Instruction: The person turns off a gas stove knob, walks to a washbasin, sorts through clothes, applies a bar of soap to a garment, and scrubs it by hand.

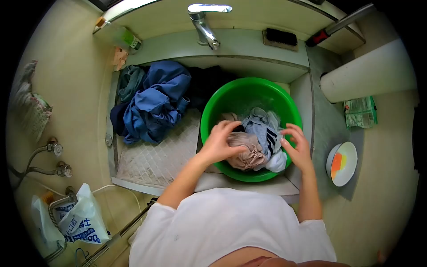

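A green plastic basin (212, 95) holds a heap of wet-looking clothes. In it lie a pinkish-beige garment (249, 153), a light blue-grey garment with dark stripes (260, 127) and a small white cloth (276, 162). My left hand (222, 141) is at the basin's left side, over the edge of the beige garment, thumb and fingers apart. Whether its fingertips touch the cloth I cannot tell. Over the right rim, my right hand (296, 144) has its fingers spread and slightly bent, close to the striped garment. Neither hand grips anything.
Blue clothes (155, 104) and a dark garment (209, 82) lie in the sink beside a ridged washboard surface (155, 153). Behind stand a chrome faucet (204, 31) and a scrubbing brush (280, 38). At right are a white pipe (369, 73) and a bowl (349, 171).
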`<state>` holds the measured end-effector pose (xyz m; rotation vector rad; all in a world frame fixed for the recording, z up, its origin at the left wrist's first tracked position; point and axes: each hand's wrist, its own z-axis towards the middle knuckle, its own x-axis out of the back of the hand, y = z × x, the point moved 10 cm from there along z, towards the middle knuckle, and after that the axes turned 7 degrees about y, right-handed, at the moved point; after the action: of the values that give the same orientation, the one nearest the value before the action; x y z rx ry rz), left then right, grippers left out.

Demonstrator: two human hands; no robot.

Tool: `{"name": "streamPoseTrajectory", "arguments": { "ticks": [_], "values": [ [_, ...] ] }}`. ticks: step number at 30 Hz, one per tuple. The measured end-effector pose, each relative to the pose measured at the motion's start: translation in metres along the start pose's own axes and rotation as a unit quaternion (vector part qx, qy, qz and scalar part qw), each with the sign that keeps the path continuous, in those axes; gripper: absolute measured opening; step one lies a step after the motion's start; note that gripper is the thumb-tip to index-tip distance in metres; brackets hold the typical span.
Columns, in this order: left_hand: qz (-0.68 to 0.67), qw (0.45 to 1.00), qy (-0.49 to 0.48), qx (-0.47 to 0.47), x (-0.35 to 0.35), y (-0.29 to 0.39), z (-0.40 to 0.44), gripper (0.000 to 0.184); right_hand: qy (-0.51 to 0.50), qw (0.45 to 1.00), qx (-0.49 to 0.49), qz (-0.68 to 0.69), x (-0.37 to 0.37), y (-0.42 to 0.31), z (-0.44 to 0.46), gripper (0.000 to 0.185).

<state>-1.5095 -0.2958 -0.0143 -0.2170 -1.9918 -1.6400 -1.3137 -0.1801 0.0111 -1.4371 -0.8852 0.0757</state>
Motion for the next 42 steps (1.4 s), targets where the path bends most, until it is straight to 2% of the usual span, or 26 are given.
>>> {"name": "streamPoseTrajectory", "arguments": {
  "ticks": [1,2,3,5,7,8,10,13,15,16,18,19,20,21,23,25,27,29,31,33,35,37,39,41,42],
  "values": [
    [0.090,0.995,0.011,-0.037,-0.013,-0.008,0.005,0.083,0.039,0.990,0.074,-0.114,-0.007,0.000,0.012,0.041],
    [0.109,0.991,-0.067,0.034,-0.039,-0.025,0.007,0.104,0.053,0.986,0.069,-0.144,-0.023,0.015,0.021,0.048],
    [0.193,0.975,-0.101,0.044,-0.057,-0.027,0.008,0.113,0.065,0.981,0.065,-0.173,-0.042,0.034,0.030,0.056],
    [0.309,0.934,-0.162,0.079,-0.084,-0.040,0.011,0.116,0.001,0.972,-0.030,-0.233,-0.096,0.086,0.027,0.061],
    [0.314,0.913,-0.234,0.115,-0.092,-0.052,0.018,0.119,0.033,0.948,-0.064,-0.309,-0.100,0.069,0.025,0.059],
    [0.325,0.913,-0.226,0.100,-0.090,-0.053,0.024,0.116,0.026,0.950,-0.053,-0.306,-0.106,0.068,0.030,0.059],
    [0.295,0.928,-0.206,0.095,-0.089,-0.067,0.038,0.113,0.034,0.920,-0.092,-0.379,-0.106,0.077,0.043,0.053],
    [0.232,0.961,-0.144,0.048,-0.087,-0.081,0.062,0.104,0.039,0.926,-0.054,-0.372,-0.114,0.113,0.076,0.046],
    [0.183,0.970,-0.129,0.093,-0.089,-0.089,0.072,0.091,0.016,0.932,-0.056,-0.359,-0.117,0.134,0.095,0.039],
    [0.232,0.958,-0.144,0.083,-0.095,-0.086,0.074,0.069,-0.005,0.929,-0.083,-0.360,-0.119,0.149,0.099,0.039],
    [0.243,0.965,-0.093,-0.026,-0.053,-0.029,0.087,0.051,-0.028,0.925,-0.106,-0.364,-0.120,0.163,0.097,0.038],
    [0.158,0.967,0.140,-0.145,0.010,0.017,0.087,0.040,-0.004,0.934,-0.083,-0.346,-0.117,0.159,0.092,0.039],
    [0.132,0.943,0.258,-0.162,0.076,0.050,0.083,0.041,0.022,0.943,-0.058,-0.328,-0.114,0.152,0.089,0.039],
    [0.168,0.939,0.269,-0.132,0.120,0.050,0.086,0.052,0.022,0.943,-0.050,-0.329,-0.115,0.146,0.085,0.039],
    [0.389,0.833,0.393,-0.009,0.203,0.040,0.066,0.072,0.096,0.920,0.029,-0.379,-0.107,0.112,0.075,0.040],
    [0.448,0.813,0.341,0.148,0.243,-0.039,0.056,0.087,0.102,0.921,0.024,-0.376,-0.106,0.105,0.065,0.041],
    [0.396,0.845,0.297,0.205,0.243,-0.109,0.035,0.082,0.109,0.921,0.021,-0.373,-0.103,0.101,0.056,0.042],
    [0.374,0.862,0.299,0.167,0.235,-0.111,0.022,0.066,0.113,0.928,0.026,-0.355,-0.103,0.099,0.048,0.041],
    [0.374,0.851,0.352,0.108,0.220,-0.108,0.005,0.049,0.125,0.928,0.054,-0.347,-0.102,0.099,0.042,0.041],
    [0.376,0.868,0.323,0.039,0.195,-0.080,-0.027,0.041,0.136,0.928,0.079,-0.337,-0.099,0.097,0.037,0.041],
    [0.324,0.892,0.315,0.012,0.177,-0.053,-0.065,0.036,0.120,0.936,0.089,-0.318,-0.101,0.097,0.035,0.040],
    [0.300,0.901,0.313,-0.018,0.172,-0.035,-0.101,0.033,0.145,0.925,0.117,-0.332,-0.098,0.096,0.030,0.039],
    [0.231,0.920,0.315,-0.015,0.180,-0.019,-0.133,0.033,0.074,0.947,0.034,-0.310,-0.101,0.103,0.035,0.041],
    [0.200,0.924,0.324,-0.026,0.188,-0.008,-0.158,0.034,0.075,0.950,0.037,-0.300,-0.101,0.100,0.032,0.041],
    [0.183,0.937,0.298,-0.021,0.188,-0.004,-0.166,0.034,0.078,0.951,0.036,-0.298,-0.101,0.100,0.032,0.041]
  ]
}}
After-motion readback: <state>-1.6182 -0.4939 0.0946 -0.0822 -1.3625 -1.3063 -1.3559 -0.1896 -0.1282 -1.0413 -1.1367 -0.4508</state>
